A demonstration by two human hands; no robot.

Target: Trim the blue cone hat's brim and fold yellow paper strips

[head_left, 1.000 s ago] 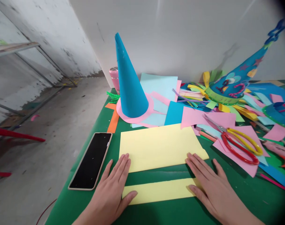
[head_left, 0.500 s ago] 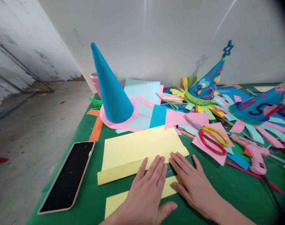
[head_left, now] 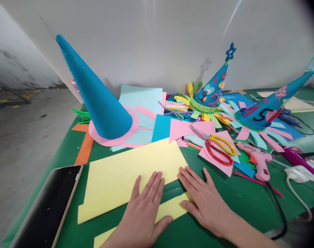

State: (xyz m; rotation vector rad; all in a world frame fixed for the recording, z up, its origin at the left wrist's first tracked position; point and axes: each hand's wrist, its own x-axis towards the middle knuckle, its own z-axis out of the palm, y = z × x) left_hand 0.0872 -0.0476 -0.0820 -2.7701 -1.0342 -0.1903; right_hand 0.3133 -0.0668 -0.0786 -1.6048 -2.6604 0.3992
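A pale yellow paper sheet (head_left: pixel 125 168) lies on the green table, a narrow step standing out at its near left corner. My left hand (head_left: pixel 143 208) rests flat, fingers spread, with its fingertips on the near edge of the sheet. Beside it, my right hand (head_left: pixel 203 198) is stretched out, its fingertips at the sheet's right corner. Both palms reach over a yellow paper strip (head_left: pixel 169 209), which they partly cover. Beyond the sheet, a tall plain blue paper cone (head_left: pixel 100 100) leans on a pink paper ring (head_left: pixel 105 141).
Scissors (head_left: pixel 221 148) with red and yellow handles lie on pink paper to the right, near a pink glue gun (head_left: pixel 257 160). Two decorated party hats (head_left: pixel 210 93) stand behind. At left lies a phone (head_left: pixel 48 210). Orange strips (head_left: pixel 83 148) sit near the left edge.
The view has turned right, so most things sit further left in the picture. Both hands stay on the yellow sheet, and the line of its near folded strip shows less clearly.
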